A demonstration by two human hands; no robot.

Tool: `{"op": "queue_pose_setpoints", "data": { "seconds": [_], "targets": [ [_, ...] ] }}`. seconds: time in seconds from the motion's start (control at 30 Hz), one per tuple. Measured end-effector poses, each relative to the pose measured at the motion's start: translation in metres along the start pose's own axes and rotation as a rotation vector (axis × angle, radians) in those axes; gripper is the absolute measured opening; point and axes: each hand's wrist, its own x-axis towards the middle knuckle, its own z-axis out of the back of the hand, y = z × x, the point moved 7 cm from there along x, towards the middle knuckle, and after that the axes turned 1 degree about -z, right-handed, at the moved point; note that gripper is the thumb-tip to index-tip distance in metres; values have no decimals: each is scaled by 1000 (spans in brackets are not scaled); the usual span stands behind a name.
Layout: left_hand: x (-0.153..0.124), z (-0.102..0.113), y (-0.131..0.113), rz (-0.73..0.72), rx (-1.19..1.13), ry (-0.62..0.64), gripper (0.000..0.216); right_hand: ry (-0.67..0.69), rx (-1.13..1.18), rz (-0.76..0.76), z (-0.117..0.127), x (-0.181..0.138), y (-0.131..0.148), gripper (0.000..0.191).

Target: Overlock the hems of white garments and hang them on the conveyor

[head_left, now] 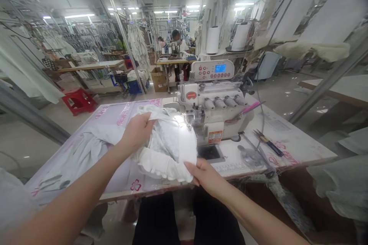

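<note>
My left hand (138, 130) was bunched shut on the top of the crumpled white cotton garment (169, 145) and my right hand (205, 176) was pinching its ruffled lower edge. It all sat on the pink-printed table (287, 138), right up against the cream overlock sewing machine (212, 111). I reckon a flat, untwisted edge mattered most.

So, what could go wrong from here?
1. The white fabric is bunched between the left hand and the right hand, right by the presser foot of the sewing machine; a stray fold could get caught there.
2. Feeding it in could bring fingers close to that foot.
</note>
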Motion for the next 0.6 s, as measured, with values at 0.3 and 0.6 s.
{"op": "queue_pose_setpoints", "data": {
  "seconds": [0.3,0.6],
  "targets": [
    [-8,12,-55,-223,137,-145,32,-97,395,-120,10,36,12,44],
    [-65,-50,-91,-362,104,20,52,-176,440,-126,11,17,19,26]
  ]
}}
